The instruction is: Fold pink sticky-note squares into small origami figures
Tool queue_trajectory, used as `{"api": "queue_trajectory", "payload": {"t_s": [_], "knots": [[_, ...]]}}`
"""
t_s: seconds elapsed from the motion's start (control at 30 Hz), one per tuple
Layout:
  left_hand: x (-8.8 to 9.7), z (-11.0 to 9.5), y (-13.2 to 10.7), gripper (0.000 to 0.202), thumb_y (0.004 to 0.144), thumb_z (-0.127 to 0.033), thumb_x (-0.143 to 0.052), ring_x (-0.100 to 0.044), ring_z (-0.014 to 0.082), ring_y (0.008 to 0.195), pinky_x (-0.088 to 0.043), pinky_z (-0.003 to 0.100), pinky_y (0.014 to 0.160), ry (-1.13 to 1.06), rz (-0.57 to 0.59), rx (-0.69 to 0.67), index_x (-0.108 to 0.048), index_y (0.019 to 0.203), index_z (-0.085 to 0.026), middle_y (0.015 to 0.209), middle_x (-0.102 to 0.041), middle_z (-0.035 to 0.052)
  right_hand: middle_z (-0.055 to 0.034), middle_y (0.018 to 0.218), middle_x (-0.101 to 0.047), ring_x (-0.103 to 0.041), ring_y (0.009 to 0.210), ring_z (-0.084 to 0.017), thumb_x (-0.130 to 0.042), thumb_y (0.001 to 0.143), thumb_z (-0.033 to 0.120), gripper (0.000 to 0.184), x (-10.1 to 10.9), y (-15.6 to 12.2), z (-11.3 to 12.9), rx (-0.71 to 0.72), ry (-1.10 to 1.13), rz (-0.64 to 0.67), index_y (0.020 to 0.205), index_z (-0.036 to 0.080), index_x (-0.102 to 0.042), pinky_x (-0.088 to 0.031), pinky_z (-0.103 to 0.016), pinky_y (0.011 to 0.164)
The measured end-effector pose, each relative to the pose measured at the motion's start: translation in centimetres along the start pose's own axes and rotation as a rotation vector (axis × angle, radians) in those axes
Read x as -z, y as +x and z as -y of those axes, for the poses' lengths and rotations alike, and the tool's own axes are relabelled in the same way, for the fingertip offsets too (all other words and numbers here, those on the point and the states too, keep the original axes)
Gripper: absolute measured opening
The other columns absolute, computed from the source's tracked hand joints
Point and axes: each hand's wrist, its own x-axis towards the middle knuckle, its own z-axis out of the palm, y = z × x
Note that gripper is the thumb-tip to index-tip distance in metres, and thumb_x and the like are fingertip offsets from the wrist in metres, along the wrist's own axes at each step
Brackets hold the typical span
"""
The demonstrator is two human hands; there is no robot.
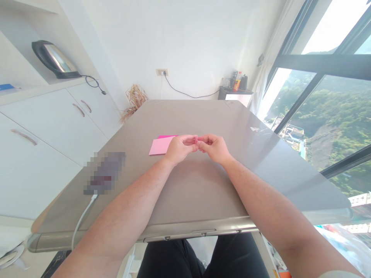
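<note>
Between my two hands, over the middle of the table point(199, 193), is a small folded piece of pink paper point(196, 139), seen nearly edge-on. My left hand point(181, 148) pinches it from the left, fingers and thumb closed. From the right, my right hand point(213, 146) closes thumb and fingertips on its other side. Most of the paper is hidden by the fingers. Just left of my left hand lies a light pink sheet of paper point(160, 146), with a darker pink sheet point(165, 136) showing beneath its far edge.
A blurred-out dark device point(106, 172), probably a phone, lies on the table's left with a white cable point(82, 216). A kettle point(58, 60) stands on the left cabinet. Dried stalks point(135, 98) and a small stand with bottles point(237, 81) are beyond the table. Windows are at right.
</note>
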Motion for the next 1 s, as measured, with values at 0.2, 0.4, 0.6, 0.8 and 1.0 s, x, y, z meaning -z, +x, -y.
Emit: {"api": "queue_trajectory", "payload": {"t_s": [0.2,0.4,0.6,0.8,1.0], "knots": [[-0.1,-0.3,-0.1,0.054,0.065,-0.035,-0.089,-0.074,0.025,0.09,-0.058,0.046,0.088,-0.004,-0.01,0.009,-0.074,0.113,-0.016,0.104,-0.077,0.0124,-0.0026,0.075,-0.074,-0.067,0.068,-0.015,-0.067,0.081,0.036,0.018,-0.3,0.1,-0.5,0.05,-0.064,-0.042,0.087,0.019,-0.073,-0.054,-0.029,0.067],[-0.6,-0.6,-0.4,0.048,0.075,-0.04,-0.082,-0.073,0.0223,0.087,-0.059,0.042,0.085,0.017,-0.023,-0.001,-0.074,0.115,-0.016,0.105,-0.077,0.0128,-0.0012,0.073,-0.074,-0.066,0.067,-0.015,-0.063,0.084,0.035,0.02,-0.4,0.1,-0.9,0.122,-0.187,-0.121,0.093,0.021,-0.074,-0.052,-0.029,0.067],[-1.3,-0.3,-0.4,0.046,0.074,-0.042,-0.082,-0.073,0.0216,0.082,-0.06,0.041,0.083,0.071,-0.138,0.021,-0.073,0.111,-0.015,0.102,-0.077,0.0125,-0.0008,0.076,-0.075,-0.066,0.067,-0.015,-0.061,0.082,0.029,0.02,-0.6,0.3,-1.1,0.142,-0.359,-0.211,0.096,0.023,-0.074,-0.051,-0.03,0.07],[-1.9,0.3,-0.4,0.036,0.078,-0.04,-0.078,-0.073,0.0236,0.097,-0.057,0.041,0.093,0.204,-0.201,-0.052,-0.074,0.108,-0.021,0.105,-0.077,0.0095,-0.0016,0.079,-0.076,-0.067,0.069,-0.017,-0.061,0.085,0.033,0.017,-1.1,0.3,-0.9,0.144,-0.458,-0.228,0.095,0.025,-0.073,-0.05,-0.032,0.07],[-2.4,-0.1,-0.6,0.03,0.082,-0.033,-0.074,-0.074,0.0232,0.095,-0.056,0.039,0.092,0.333,-0.245,-0.094,-0.074,0.111,-0.022,0.105,-0.078,0.0079,-0.0004,0.077,-0.075,-0.066,0.068,-0.017,-0.061,0.085,0.034,0.014,-1.3,0.3,-0.8,0.122,-0.484,-0.232,0.092,0.026,-0.071,-0.048,-0.031,0.068]]}}
